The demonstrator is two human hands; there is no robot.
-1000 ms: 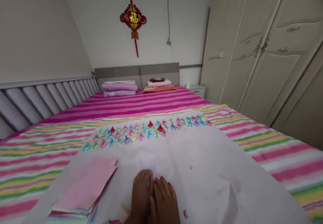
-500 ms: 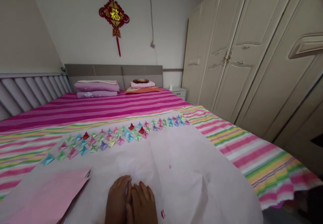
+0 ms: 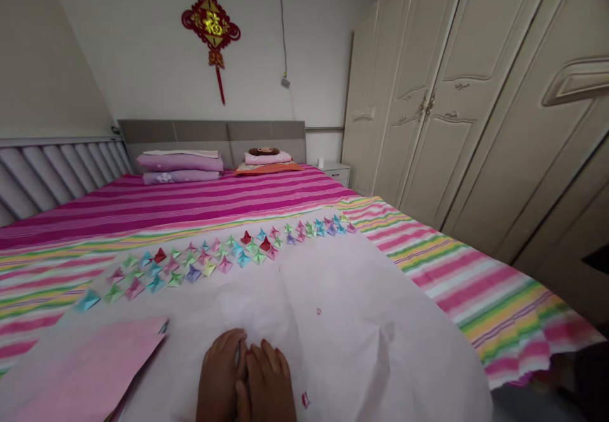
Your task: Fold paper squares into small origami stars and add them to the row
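Matt pink paper (image 3: pixel 90 374), crinkled white sheet (image 3: pixel 361 346)

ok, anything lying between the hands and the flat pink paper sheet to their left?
Nothing visible. Only bare white cloth lies between the left hand and the flat pink paper sheet; the right hand presses against the left one.

A bedroom in a home.
A wide bed (image 3: pixel 200 209) with a striped pink sheet fills the room. At its far end stand a grey headboard (image 3: pixel 212 133), folded bedding (image 3: pixel 181 167) and a pillow (image 3: pixel 266 158); a red knot ornament (image 3: pixel 210 25) hangs above. A nightstand (image 3: pixel 335 171) and tall cream wardrobe (image 3: pixel 476 92) stand to the bed's right.
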